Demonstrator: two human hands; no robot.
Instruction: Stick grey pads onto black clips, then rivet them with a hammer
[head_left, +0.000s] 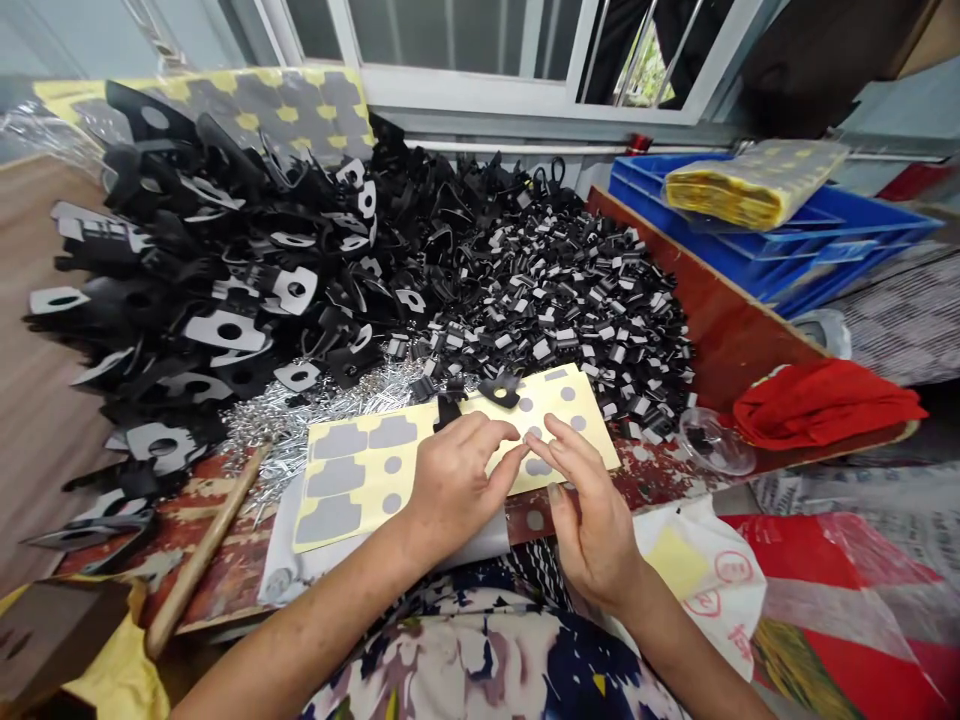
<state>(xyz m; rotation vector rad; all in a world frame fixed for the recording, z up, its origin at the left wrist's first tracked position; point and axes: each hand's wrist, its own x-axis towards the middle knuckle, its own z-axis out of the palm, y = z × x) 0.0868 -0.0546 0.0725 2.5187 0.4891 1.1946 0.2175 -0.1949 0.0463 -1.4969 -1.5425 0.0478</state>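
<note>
A yellow sticker sheet with grey shapes and round dots lies at the table's front edge, on a rolled white cloth. Over its middle, my left hand has thumb and forefinger pinched together; what they hold, if anything, is too small to name. My right hand is just to the right, fingers apart, its forefinger tip near the left fingertips. Beyond the left hand lie a black piece with a hole and a black strip, partly hidden by that hand.
Behind the sheet are heaped black parts with grey patches, small black clips and metal pins. A wooden stick lies left. On the right are a clear dish, red cloth and blue crate.
</note>
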